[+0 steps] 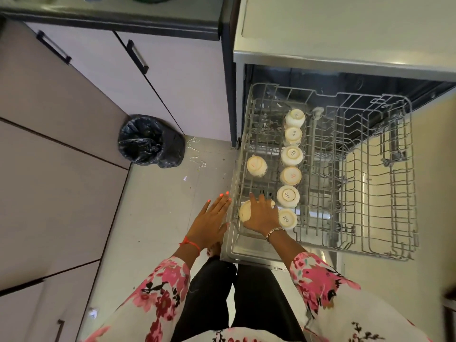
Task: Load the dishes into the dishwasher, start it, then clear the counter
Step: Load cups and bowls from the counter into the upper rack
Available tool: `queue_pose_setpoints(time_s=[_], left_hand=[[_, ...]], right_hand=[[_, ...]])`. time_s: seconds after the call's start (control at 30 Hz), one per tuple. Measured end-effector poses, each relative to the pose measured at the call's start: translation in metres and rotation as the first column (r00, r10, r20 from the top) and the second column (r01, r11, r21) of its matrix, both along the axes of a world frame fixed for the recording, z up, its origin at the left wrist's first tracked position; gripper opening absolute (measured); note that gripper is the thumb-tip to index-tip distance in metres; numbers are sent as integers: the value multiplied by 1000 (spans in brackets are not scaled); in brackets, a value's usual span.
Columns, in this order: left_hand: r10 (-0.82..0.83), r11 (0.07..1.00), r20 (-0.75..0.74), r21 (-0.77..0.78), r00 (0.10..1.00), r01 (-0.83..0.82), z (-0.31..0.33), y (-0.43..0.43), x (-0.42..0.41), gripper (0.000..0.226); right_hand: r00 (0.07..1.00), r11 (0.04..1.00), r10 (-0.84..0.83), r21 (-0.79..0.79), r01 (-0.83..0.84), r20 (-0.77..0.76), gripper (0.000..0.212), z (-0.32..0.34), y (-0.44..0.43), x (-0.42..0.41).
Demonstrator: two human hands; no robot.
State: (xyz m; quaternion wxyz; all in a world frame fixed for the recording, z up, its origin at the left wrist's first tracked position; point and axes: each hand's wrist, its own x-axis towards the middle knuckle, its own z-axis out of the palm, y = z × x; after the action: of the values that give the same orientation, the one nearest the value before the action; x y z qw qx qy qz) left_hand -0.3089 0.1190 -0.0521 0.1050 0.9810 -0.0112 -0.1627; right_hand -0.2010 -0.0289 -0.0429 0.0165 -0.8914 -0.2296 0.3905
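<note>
Cup [244,213] being set upside down, near-left corner of rack [399,183], next to cup row [291,154] | right hand [261,215] clamping it from above | left hand [212,218] hovering flat, holding nothing | imo seat btwn tines b4 releasing

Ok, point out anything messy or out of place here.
The floor: loose white string and scattered crumbs lie on the tiles between the bin and the dishwasher rack. The upturned cups sit in a tidy row; the right hand holds another cup.
</note>
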Motion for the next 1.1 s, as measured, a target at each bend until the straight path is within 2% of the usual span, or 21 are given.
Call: queue_pose_setpoints(time_s=[0.2,0.4,0.47,0.6,0.63,0.73,0.83,1.1], left_hand=[[180,979,34,-99,983,-176,26,34,-11,73],[303,952,164,-101,939,-290,59,132,-10,75],[335,942,202,-111,920,-318,72,180,-9,78],[374,926,316,-84,872,-367,104,285,-6,82],[391,918,341,-79,855,-388,114,311,-6,83],[414,903,393,-61,821,-426,138,380,-6,84],[454,876,433,-56,779,-479,157,443,5,88],[516,818,514,-57,685,-573,188,587,56,91]], right_hand=[[961,957,-15,283,-66,276,64,41,36,2],[927,902,135,344,-261,350,63,79,124,8],[918,888,137,365,-280,372,73,84,166,14],[909,884,103,382,-270,405,110,103,256,28],[909,876,100,398,-273,404,112,111,280,32],[893,851,123,418,-320,433,85,138,341,38],[858,809,146,440,-390,492,75,155,401,52],[767,732,152,450,-511,623,81,200,560,134]])
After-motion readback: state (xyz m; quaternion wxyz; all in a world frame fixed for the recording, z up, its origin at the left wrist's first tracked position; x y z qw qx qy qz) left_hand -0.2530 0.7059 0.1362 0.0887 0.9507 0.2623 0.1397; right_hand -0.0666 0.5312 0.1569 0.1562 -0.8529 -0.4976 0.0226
